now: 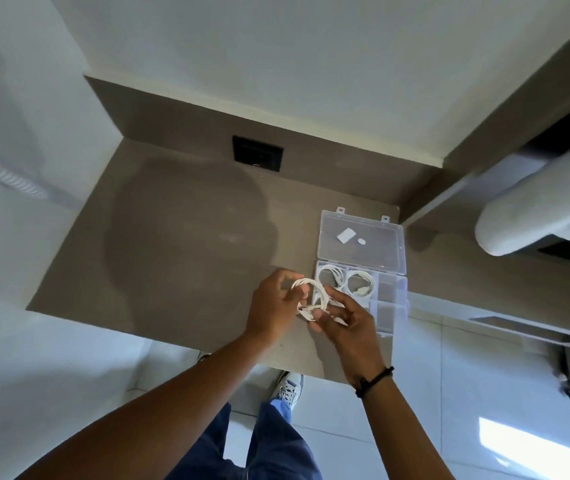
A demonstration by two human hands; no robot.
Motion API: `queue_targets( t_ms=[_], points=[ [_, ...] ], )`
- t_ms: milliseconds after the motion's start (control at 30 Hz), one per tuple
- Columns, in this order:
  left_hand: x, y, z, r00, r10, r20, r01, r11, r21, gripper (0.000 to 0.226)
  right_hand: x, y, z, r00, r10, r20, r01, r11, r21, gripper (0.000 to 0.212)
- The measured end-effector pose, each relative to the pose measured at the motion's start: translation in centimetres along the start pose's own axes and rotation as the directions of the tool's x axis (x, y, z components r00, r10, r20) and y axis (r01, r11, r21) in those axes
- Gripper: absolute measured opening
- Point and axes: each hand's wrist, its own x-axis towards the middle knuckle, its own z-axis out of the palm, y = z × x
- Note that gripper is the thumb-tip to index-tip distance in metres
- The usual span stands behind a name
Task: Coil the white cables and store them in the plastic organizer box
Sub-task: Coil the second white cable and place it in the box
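A white cable (pixel 312 294), wound into a loop, hangs between both hands just above the brown tabletop. My left hand (pixel 274 306) pinches the loop's left side. My right hand (pixel 349 322) grips its lower right part, where the strands bunch together. Right beside them lies the clear plastic organizer box (pixel 390 308) with its lid (pixel 363 258) folded open toward the wall. Two coiled white cables (pixel 332 278) (pixel 361 283) rest in its two near-left compartments. The other compartments look bare.
The brown table (pixel 179 237) fills a corner between white walls. A black socket plate (pixel 257 153) sits on the back panel. A white padded chair (pixel 536 209) stands at the right. Tiled floor and my shoes (pixel 288 389) show below the table's edge.
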Motion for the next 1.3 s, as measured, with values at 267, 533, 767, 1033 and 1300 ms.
queue_targets(
  t_ms=[267,533,767,1033,1300],
  points=[
    [1.3,0.9,8.0,0.967,0.126,0.22,-0.203,0.906,0.371,0.017,2.3,3.0,-9.7,0.976,-0.094,-0.195,-0.025,0.844,-0.536,0.039],
    [2.9,0.2,10.4,0.945,0.174,0.277,-0.296,0.812,0.502,0.01,5.5,5.4,-10.7,0.974,-0.11,-0.197,-0.055,0.73,-0.681,0.031],
    [2.7,-0.5,11.0,0.89,0.286,0.354,-0.442,0.725,0.527,0.014,6.5,6.6,-10.8,0.979,-0.151,-0.137,-0.03,0.56,-0.828,0.022],
    [3.5,-1.3,11.0,0.757,0.269,0.596,-0.649,0.41,0.64,0.047,6.6,6.2,-11.2,0.976,-0.16,-0.145,-0.037,0.537,-0.843,0.024],
    [3.4,-0.4,12.8,0.806,0.217,0.551,-0.587,0.18,0.789,0.041,6.6,6.3,-11.3,0.986,-0.157,-0.055,0.028,0.486,-0.874,0.022]
  ],
)
